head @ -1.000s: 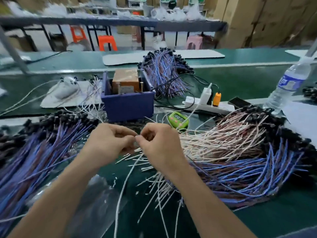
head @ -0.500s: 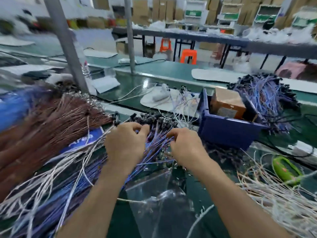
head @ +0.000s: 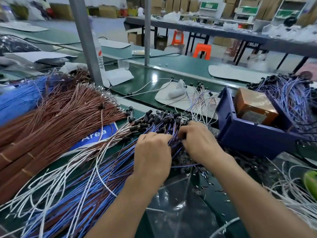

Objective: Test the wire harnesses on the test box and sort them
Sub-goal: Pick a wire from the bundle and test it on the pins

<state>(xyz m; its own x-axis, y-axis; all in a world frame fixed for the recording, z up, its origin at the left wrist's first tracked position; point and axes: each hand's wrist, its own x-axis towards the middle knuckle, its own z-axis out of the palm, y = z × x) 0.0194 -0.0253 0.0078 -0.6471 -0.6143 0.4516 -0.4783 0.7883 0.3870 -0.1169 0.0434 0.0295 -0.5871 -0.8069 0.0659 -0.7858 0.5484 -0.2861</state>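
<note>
At the middle of the view both hands meet on the pile of blue-and-brown wire harnesses [head: 103,177], which fans out across the green bench [head: 145,78] from the centre toward 7 o'clock, its black connector ends [head: 159,117] bunched just past the knuckles toward 12 o'clock. The left hand [head: 152,155] lies knuckles up with its fingers curled down into the strands, gripping a bunch of them. The right hand [head: 199,143], just beside it toward 3 o'clock, has its fingers and thumb curled into the same harnesses near the connectors. Loose white wires [head: 96,162] loop over the pile toward 8 o'clock. A thick sheaf of brown wires [head: 56,121] lies at 9 to 10 o'clock, partly covering a blue label [head: 97,134] that reads "Area". At 2 to 3 o'clock stands a dark blue bin [head: 248,140], close to the right hand, with an orange-brown test box [head: 253,107] inside it; beyond it is a heap of purple harnesses [head: 288,95]. A clear plastic bag [head: 180,203] lies at 6 o'clock between the forearms, and a green object [head: 310,182] shows at the 4 o'clock edge.
</note>
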